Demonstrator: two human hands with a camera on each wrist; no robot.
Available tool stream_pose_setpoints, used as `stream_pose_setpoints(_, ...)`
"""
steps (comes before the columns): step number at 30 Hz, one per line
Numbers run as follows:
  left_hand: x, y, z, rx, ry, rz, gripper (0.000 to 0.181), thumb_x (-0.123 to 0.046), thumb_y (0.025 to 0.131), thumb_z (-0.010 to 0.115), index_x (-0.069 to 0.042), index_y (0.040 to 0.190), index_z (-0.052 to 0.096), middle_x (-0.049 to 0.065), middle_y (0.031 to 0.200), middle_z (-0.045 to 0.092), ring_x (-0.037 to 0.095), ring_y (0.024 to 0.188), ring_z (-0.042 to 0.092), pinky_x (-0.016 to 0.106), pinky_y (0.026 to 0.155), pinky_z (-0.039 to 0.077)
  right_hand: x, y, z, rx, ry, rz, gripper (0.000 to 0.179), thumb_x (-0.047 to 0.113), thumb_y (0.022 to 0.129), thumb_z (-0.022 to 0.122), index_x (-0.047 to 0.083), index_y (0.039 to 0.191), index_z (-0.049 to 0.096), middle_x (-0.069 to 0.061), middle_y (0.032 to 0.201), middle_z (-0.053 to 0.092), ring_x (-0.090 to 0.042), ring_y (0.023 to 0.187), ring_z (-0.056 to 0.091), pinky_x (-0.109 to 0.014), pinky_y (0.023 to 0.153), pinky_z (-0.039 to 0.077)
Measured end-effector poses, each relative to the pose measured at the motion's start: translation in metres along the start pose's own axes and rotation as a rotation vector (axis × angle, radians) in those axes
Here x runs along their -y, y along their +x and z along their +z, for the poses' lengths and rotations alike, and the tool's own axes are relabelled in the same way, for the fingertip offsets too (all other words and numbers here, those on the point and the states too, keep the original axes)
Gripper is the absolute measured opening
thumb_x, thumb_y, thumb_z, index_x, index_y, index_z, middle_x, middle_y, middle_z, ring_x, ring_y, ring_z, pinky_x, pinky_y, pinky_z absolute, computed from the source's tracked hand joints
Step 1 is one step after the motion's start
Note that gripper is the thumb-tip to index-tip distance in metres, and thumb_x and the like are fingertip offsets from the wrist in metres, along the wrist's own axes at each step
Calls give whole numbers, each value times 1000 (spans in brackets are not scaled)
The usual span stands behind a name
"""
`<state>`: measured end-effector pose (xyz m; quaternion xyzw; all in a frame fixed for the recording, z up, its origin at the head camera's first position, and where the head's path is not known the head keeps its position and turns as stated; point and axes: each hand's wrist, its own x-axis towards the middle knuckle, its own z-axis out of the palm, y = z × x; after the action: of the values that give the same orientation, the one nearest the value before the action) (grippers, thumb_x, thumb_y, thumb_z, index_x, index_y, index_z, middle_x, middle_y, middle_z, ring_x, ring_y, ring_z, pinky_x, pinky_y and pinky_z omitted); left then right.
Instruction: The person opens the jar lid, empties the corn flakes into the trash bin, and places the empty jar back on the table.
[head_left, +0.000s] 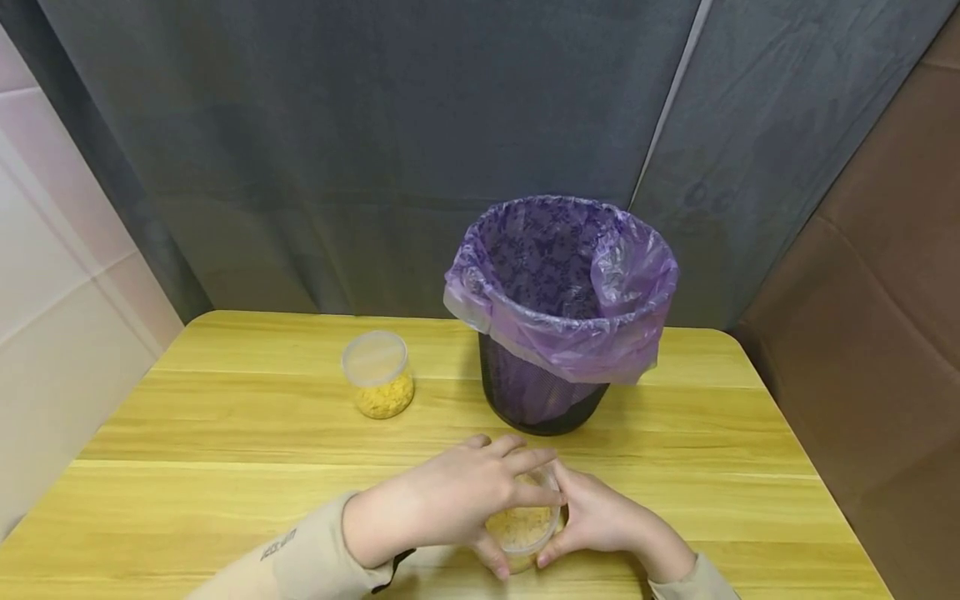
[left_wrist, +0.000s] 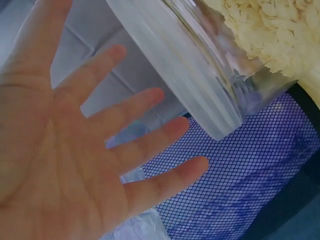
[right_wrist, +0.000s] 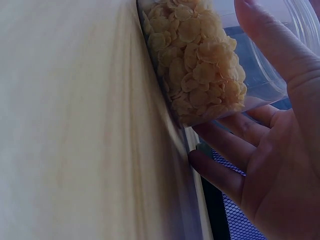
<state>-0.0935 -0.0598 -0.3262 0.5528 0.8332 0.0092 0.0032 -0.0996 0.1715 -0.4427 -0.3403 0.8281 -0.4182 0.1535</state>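
A clear round jar (head_left: 521,529) with a translucent lid (left_wrist: 185,70) stands on the table near its front. Pale yellow flakes (right_wrist: 200,65) fill its lower part. My right hand (head_left: 603,517) holds the jar's right side, thumb on the near side and fingers curving round behind. Over the lid is my left hand (head_left: 465,492), fingers reaching across the far side and thumb by the near side. In the left wrist view its fingers (left_wrist: 145,150) are straight and spread, alongside the lid's rim with a gap.
Behind the jar, a black mesh bin (head_left: 540,387) lined with a purple plastic bag (head_left: 577,342) stands on the wooden table (head_left: 247,417). Left of the bin is a second lidded jar (head_left: 378,375) with yellow contents. A grey curtain (head_left: 337,150) hangs behind the table.
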Motion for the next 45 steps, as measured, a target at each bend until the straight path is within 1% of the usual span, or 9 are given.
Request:
stream_pose_setpoints(7,2,2,-2,69,-33,9,85,-58,61,77,-39,139,49,-2,152,32,29,133,36,52,90,45,1,-2,1,0,-13,30,113,45,62,86,21,149,19,-1,146,40,-21,127,44,-41,102,37)
stream_pose_setpoints(14,2,3,1,86,-59,4,79,-53,63,80,-39,136,52,-1,150,36,32,132,37,52,88,46,1,-2,0,8,35,44,109,44,62,86,23,148,22,2,141,44,-16,121,48,-36,100,39)
stream_pose_setpoints(19,2,4,2,106,-83,-14,78,-51,64,81,-39,135,53,-1,149,37,31,131,39,55,86,47,1,-3,0,15,23,58,117,47,63,85,15,151,15,-4,147,37,-20,128,41,-43,105,33)
stream_pose_setpoints(22,2,4,3,106,-89,-20,77,-50,64,81,-38,135,54,-1,148,38,31,130,40,55,86,47,1,-3,-1,14,10,59,119,48,62,85,16,152,14,-4,148,36,-20,129,40,-45,105,32)
stream_pose_setpoints(28,2,5,5,74,-74,-12,75,-52,64,81,-38,133,56,0,144,43,35,126,43,51,86,48,0,-1,-1,7,18,30,108,47,62,85,25,147,21,4,140,44,-16,124,45,-39,103,36)
stream_pose_setpoints(31,2,5,6,50,-58,-8,74,-53,63,82,-37,131,57,0,141,45,31,122,46,45,84,49,0,0,0,-1,12,25,106,47,62,86,28,145,23,5,138,46,-15,123,46,-39,103,36)
stream_pose_setpoints(37,2,5,11,-26,-52,-2,68,-54,61,83,-34,123,63,-3,127,52,17,103,50,32,73,50,1,0,0,0,26,14,100,45,62,86,31,141,27,7,136,47,-15,122,47,-38,102,37)
stream_pose_setpoints(40,1,5,12,-59,-40,-13,65,-55,60,83,-34,118,66,-6,120,54,14,95,49,27,65,48,1,0,-1,0,26,14,99,45,62,86,31,141,28,7,136,47,-15,122,47,-39,103,36)
stream_pose_setpoints(45,0,6,13,-106,-1,-20,61,-57,59,81,-36,114,67,-7,114,55,13,88,49,23,58,45,0,0,-1,-3,21,16,99,46,62,86,32,141,28,7,136,47,-15,122,47,-40,103,36)
